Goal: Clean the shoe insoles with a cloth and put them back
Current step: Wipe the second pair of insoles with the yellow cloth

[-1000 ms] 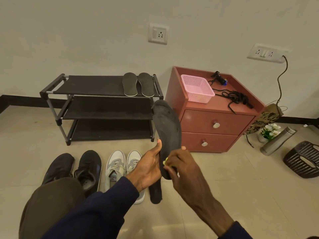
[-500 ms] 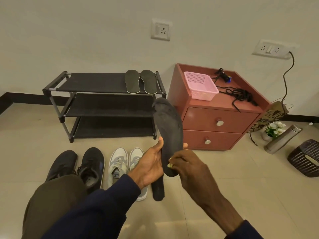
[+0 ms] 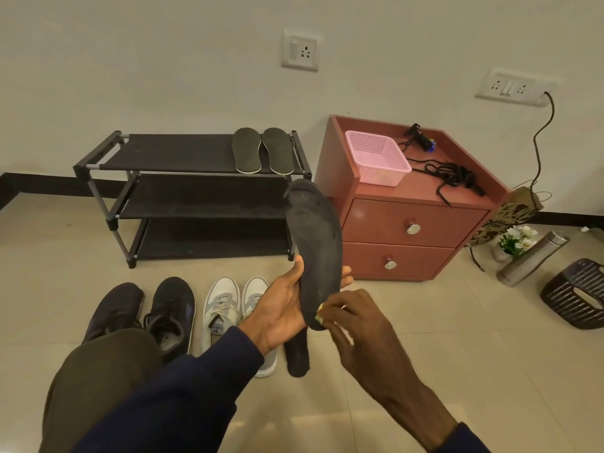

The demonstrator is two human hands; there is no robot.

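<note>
Insole [image 3: 315, 243] is being held upright at centre of scene, w/ left hand [image 3: 281, 308] fingers curled round its lower half. Cloth [image 3: 319, 313], small & yellowish, is being pinched in right hand [image 3: 356, 325] fingertips against the heel end. Wiping is prob. best being done in firm heel-to-toe strokes, w/ insole being braced from behind vs. bending. Second insole [image 3: 296, 358] is lying on floor, just right of white sneakers [image 3: 225, 308].

Private home: a shoe-storage corner of a living room.
Observed from the floor: a three-tier shoe rack [image 3: 196, 197] set against a plain painted wall [image 3: 130, 60]; black shoes [image 3: 170, 315] and white shoes [image 3: 222, 305] paired on the tiled floor [image 3: 457, 354]; a red two-drawer cabinet [image 3: 408, 230] carrying a pink basket [image 3: 376, 161]; a household wall socket [image 3: 300, 50]; a small potted plant [image 3: 516, 240].
</note>
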